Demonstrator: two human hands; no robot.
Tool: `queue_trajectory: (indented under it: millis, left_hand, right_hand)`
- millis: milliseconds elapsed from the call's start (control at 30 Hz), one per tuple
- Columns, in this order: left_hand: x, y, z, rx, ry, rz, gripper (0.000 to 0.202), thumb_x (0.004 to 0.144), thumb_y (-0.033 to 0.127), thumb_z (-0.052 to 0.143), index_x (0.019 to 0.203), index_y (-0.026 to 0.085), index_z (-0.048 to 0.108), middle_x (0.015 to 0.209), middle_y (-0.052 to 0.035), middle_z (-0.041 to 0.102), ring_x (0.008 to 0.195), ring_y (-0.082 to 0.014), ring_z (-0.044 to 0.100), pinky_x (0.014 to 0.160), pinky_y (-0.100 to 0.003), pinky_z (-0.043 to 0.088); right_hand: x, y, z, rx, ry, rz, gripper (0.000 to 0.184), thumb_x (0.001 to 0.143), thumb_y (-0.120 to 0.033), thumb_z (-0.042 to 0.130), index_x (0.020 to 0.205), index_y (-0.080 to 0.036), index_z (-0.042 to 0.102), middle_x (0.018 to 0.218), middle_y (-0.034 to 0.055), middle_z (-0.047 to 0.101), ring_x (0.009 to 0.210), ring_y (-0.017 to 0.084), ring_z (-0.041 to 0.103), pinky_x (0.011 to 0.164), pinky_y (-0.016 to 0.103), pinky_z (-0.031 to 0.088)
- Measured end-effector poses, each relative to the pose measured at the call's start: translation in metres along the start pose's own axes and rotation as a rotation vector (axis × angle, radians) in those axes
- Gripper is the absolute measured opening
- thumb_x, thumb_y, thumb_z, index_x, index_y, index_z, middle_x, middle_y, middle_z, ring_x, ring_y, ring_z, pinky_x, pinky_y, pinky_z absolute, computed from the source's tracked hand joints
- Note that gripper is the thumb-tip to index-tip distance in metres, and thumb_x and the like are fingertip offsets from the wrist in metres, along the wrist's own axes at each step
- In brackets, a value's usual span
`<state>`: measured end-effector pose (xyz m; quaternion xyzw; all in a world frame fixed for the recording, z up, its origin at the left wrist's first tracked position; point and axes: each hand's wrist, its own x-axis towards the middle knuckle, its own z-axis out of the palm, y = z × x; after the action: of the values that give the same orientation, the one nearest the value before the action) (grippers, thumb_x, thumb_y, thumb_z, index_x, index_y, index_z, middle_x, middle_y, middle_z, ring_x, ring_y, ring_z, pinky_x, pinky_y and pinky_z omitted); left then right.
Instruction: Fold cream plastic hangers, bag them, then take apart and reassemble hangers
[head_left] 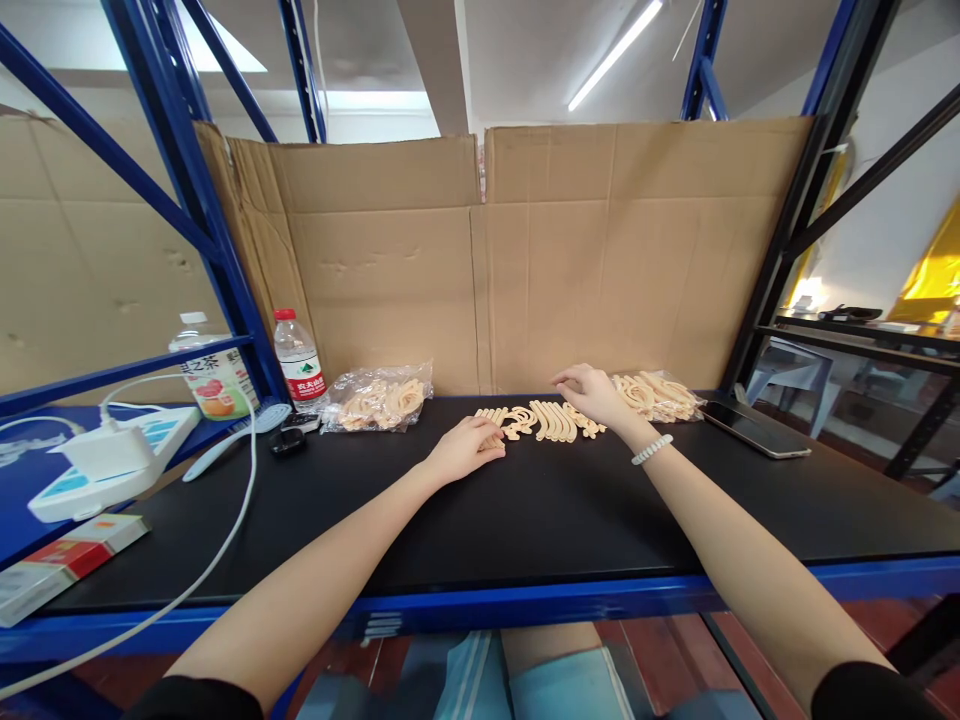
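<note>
On the black tabletop lies a row of flat, pale wooden pieces (555, 421), some wavy strips and some curled. My left hand (466, 449) rests at the row's left end, fingers stretched over the pieces there and touching them. My right hand (592, 392) hovers over the right end, its fingers loosely extended to the left with nothing visible in them. Just beyond it sits a clear plastic bag of wooden pieces (655, 396), partly behind the hand. A second bag of wooden pieces (382, 398) lies to the left of the row.
A phone (757, 430) lies at the right. Left stand a red-capped bottle (298, 360) and a white-capped bottle (217, 375), near a power strip (112, 465), a small box (71, 562) and a dark small object (288, 441). A white cable (244, 500) crosses the left side. Cardboard (390, 270) walls the back.
</note>
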<state>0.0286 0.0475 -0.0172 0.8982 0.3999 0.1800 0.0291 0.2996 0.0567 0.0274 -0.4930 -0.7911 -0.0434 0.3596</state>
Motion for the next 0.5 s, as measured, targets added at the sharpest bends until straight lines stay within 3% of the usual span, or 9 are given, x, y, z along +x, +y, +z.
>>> queue_trajectory:
  millis: [167,267,367,500]
  left_hand:
    - [0.002,-0.003,0.004,0.016,0.061,-0.079,0.02,0.089,0.035,0.059,0.107,0.028,0.064,0.119,0.0013,0.065,0.115,-0.0216,0.054,0.095,-0.032,0.046]
    - [0.005,-0.006,0.004,0.038,0.078,-0.111,0.019,0.089,0.037,0.059,0.105,0.029,0.065,0.118,0.0026,0.066,0.115,-0.0215,0.054,0.094,-0.033,0.046]
    - [0.011,-0.01,0.005,0.06,0.093,-0.137,0.019,0.089,0.038,0.058,0.104,0.03,0.065,0.118,0.0025,0.066,0.115,-0.0219,0.054,0.094,-0.034,0.046]
    - [0.018,-0.015,0.008,0.077,0.101,-0.158,0.019,0.088,0.039,0.058,0.103,0.03,0.066,0.118,0.0024,0.066,0.116,-0.0222,0.055,0.094,-0.034,0.047]
  right_hand:
    - [-0.022,0.009,0.019,-0.042,-0.14,-0.042,0.04,0.089,-0.037,0.051,0.12,-0.014,0.063,0.12,0.0147,0.063,0.115,0.028,0.055,0.1,0.043,0.042]
    - [-0.035,0.011,0.037,-0.117,-0.273,-0.042,0.061,0.089,-0.053,0.049,0.14,-0.019,0.047,0.144,0.0164,0.045,0.134,0.038,0.037,0.107,0.057,0.029]
    - [-0.036,0.011,0.048,-0.243,-0.416,-0.041,0.063,0.095,-0.058,0.03,0.149,-0.027,0.032,0.155,0.0105,0.029,0.143,0.037,0.02,0.111,0.061,0.017]
    - [-0.029,0.01,0.053,-0.285,-0.447,-0.039,0.056,0.098,-0.052,0.027,0.145,-0.025,0.039,0.151,0.0113,0.037,0.141,0.034,0.027,0.112,0.059,0.018]
